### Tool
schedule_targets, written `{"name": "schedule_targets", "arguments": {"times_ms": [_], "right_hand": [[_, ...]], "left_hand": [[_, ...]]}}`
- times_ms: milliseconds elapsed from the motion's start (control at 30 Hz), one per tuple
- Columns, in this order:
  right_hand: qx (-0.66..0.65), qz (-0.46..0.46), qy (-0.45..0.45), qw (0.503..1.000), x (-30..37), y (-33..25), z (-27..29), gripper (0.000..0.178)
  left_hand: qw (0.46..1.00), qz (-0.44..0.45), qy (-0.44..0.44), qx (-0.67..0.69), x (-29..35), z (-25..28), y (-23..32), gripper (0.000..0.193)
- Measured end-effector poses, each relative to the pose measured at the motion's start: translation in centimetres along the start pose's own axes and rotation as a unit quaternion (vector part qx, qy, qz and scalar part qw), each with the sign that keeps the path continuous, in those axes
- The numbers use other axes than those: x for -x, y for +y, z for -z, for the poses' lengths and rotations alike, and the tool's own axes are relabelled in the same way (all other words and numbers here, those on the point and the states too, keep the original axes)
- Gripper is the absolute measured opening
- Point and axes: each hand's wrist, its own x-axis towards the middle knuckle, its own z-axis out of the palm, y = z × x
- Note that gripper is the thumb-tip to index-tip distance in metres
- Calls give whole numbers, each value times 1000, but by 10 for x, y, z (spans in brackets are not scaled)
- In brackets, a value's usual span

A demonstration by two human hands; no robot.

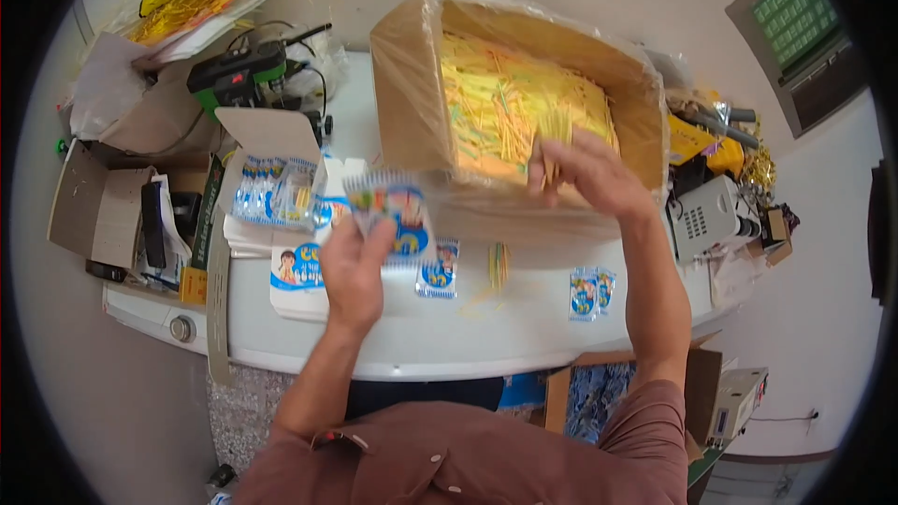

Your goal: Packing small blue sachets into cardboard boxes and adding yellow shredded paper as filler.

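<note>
My left hand (354, 271) is closed on a blue-and-white packet (409, 217), slightly blurred, with its thumb across the front. Above the near side of a large cardboard box (402, 84), my right hand (603, 178) pinches a bunch of thin yellow sticks (556, 124). The plastic-lined box holds a heap of loose sticks (496, 98) in yellow, orange and green. On the white table (412, 337) lie a similar packet (439, 273), a small bundle of sticks (499, 264) and more packets (586, 295) to the right.
At the left, an opened white carton (267, 140) holds several packets, with flat printed cartons (297, 271) beside it. Behind stands a black-and-green machine (238, 75). An open brown box (94, 192) is at the far left; a white appliance (708, 217) is at the right.
</note>
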Motion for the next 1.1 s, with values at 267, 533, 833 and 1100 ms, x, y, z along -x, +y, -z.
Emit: {"name": "schedule_targets", "arguments": {"times_ms": [267, 533, 833, 1100], "right_hand": [[-377, -20, -82, 922, 74, 123, -119, 33], [-155, 53, 229, 960, 107, 205, -140, 22], [18, 38, 422, 905, 118, 268, -148, 24], [-87, 70, 476, 872, 111, 260, -133, 18]], "left_hand": [[870, 296, -382, -98, -1, -70, -9, 25], [979, 138, -82, -127, 22, -13, -61, 21], [978, 178, 6, -112, 39, 18, -73, 24], [963, 189, -93, -169, 50, 24, -89, 23]]}}
